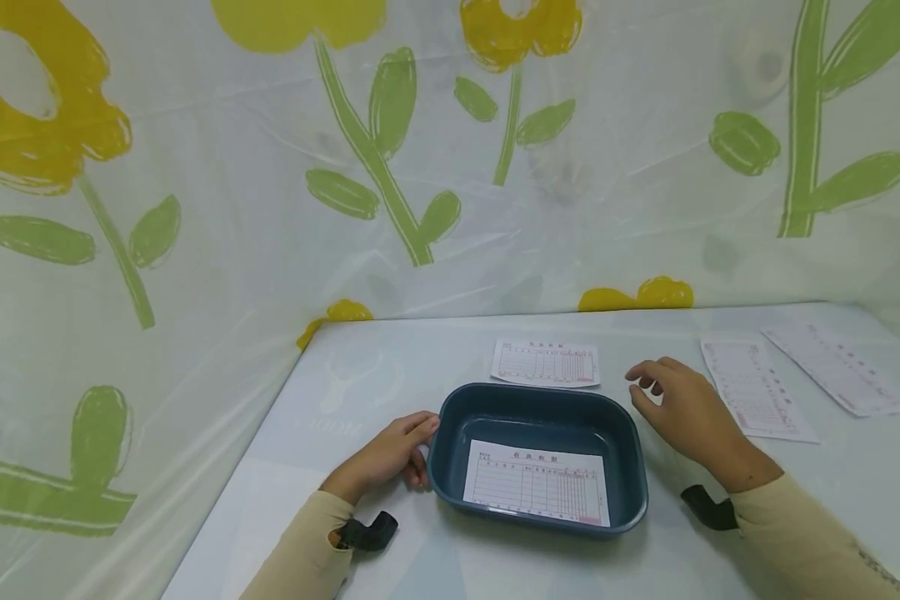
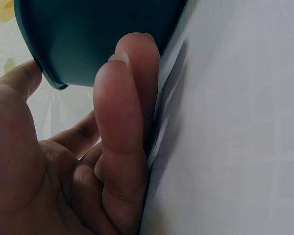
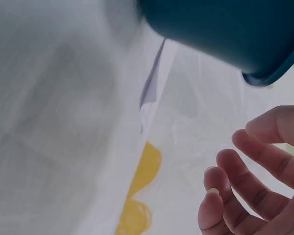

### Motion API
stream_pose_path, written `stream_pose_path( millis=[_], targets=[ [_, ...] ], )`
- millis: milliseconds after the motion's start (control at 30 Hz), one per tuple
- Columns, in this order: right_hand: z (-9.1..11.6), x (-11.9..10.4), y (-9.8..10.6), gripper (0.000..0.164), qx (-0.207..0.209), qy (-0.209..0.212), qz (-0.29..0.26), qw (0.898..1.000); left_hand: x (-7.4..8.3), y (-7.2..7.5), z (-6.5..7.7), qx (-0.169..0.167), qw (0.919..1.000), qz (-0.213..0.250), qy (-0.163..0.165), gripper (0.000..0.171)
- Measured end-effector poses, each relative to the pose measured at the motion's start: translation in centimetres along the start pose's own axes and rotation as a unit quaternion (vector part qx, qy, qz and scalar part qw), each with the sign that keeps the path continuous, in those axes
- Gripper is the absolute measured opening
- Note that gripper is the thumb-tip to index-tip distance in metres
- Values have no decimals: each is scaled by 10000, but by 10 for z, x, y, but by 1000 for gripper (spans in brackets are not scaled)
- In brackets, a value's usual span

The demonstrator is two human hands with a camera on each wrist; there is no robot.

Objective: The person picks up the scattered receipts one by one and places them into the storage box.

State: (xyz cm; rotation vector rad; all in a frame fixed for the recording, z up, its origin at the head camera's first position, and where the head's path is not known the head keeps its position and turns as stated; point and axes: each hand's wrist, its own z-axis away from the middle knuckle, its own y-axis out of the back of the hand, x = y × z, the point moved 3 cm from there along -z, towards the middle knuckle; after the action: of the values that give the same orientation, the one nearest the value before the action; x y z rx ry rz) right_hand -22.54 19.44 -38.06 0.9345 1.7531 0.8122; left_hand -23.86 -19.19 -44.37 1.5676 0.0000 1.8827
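A dark blue-green plastic basin (image 1: 540, 408) stands on the table. In it lies a printed paper form (image 1: 537, 483) with a ruled grid, face up. My left hand (image 1: 393, 454) rests at the basin's left side, its fingertips right at the rim. The left wrist view shows the thumb touching the rim's edge and loosely bent fingers (image 2: 120, 103) by the outer wall. To the right of the basin my right hand (image 1: 682, 408) hovers, its fingers loosely bent and holding nothing. The right wrist view has the fingertips apart from the basin (image 3: 220, 29).
Another form (image 1: 546, 363) lies just behind the basin. Two more sheets, a nearer form (image 1: 757, 392) and a farther form (image 1: 836, 367), lie at the back right. A flower-printed curtain (image 1: 232, 167) hangs along the table's back and left edges.
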Motion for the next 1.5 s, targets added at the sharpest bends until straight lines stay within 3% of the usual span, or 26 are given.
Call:
stream_pose_path(
  millis=[733, 1167, 1500],
  targets=[
    [-6, 41, 6, 23, -105, -405, 89, 9991, 2, -2, 2, -34, 10000, 17, -56, 53],
    [-7, 84, 21, 47, -4, -1181, 174, 9929, 0, -3, 0, -48, 9999, 26, -109, 53],
    [-4, 126, 32, 70, -803, -1895, 182, 9784, 0, -4, 0, -49, 9999, 55, -128, 52]
  ],
)
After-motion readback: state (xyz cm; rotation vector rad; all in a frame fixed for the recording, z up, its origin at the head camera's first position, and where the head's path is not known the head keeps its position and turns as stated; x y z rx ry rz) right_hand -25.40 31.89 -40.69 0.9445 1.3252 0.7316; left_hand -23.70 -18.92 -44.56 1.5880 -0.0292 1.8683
